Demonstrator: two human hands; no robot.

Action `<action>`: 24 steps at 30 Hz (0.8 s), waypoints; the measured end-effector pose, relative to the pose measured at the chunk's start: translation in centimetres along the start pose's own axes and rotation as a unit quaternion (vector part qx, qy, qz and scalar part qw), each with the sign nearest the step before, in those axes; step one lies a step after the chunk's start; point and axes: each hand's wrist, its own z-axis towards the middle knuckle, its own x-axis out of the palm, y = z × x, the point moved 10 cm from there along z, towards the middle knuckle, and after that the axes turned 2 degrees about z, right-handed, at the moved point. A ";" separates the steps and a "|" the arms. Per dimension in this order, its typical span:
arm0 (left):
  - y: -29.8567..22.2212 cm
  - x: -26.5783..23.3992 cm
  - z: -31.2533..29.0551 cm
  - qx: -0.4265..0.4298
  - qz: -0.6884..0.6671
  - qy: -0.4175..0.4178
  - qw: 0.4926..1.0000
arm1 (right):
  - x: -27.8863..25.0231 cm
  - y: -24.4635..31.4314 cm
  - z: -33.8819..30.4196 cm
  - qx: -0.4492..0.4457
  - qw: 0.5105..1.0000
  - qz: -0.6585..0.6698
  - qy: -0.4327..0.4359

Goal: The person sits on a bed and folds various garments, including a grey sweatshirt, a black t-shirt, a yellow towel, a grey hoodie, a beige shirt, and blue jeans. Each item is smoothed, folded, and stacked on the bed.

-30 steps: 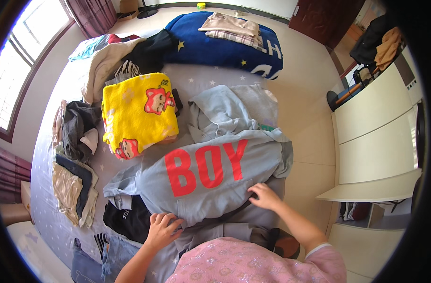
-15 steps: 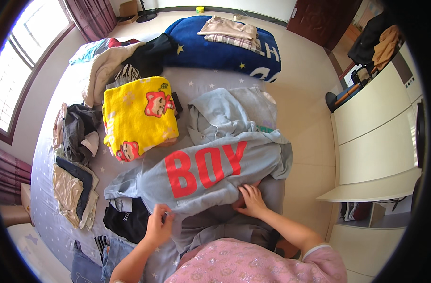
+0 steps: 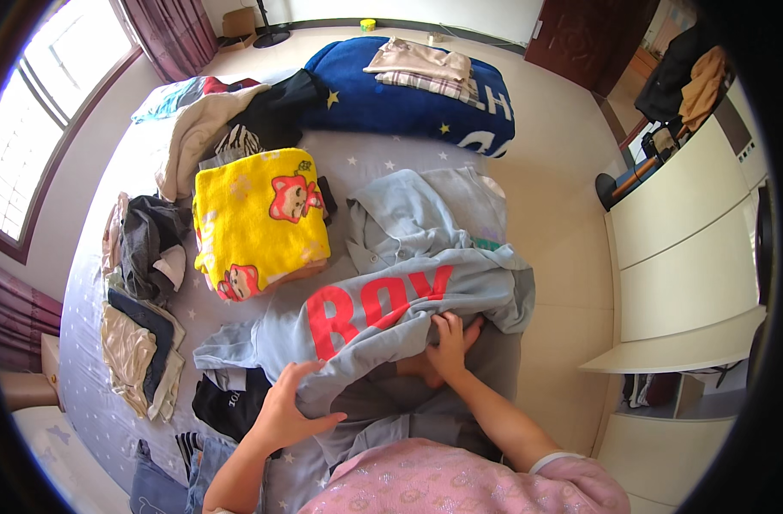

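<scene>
A light blue-grey hoodie (image 3: 370, 300) with large red lettering lies across my lap and the bed, its hood toward the far side. At its near left edge is my left hand (image 3: 280, 407), thumb and fingers spread wide, the fingertips against the cloth. My right hand (image 3: 450, 347) grips the near hem right of the middle, where the fabric is raised and folds over part of the lettering. Fingertips of that hand are partly hidden in the cloth. Just beyond the left sleeve sits a folded yellow blanket (image 3: 258, 227) with pink cartoon animals.
Folded trousers and tops (image 3: 138, 343) line the bed's left side. A black garment (image 3: 228, 407) and jeans (image 3: 204, 467) lie near my left arm. At the far end are a navy blanket (image 3: 400, 111) with folded clothes on top and a cream garment (image 3: 190, 133). A white cabinet (image 3: 683, 265) stands right.
My left hand has opened from a pinch, thumb swinging away. My right hand has shifted slightly up, and the hoodie's near hem is lifted and folded farther over the lettering.
</scene>
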 end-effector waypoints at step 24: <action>4.6 13.1 -2.2 0.086 0.315 0.116 0.938 | 1.7 1.1 -6.0 -0.093 0.913 -0.127 0.378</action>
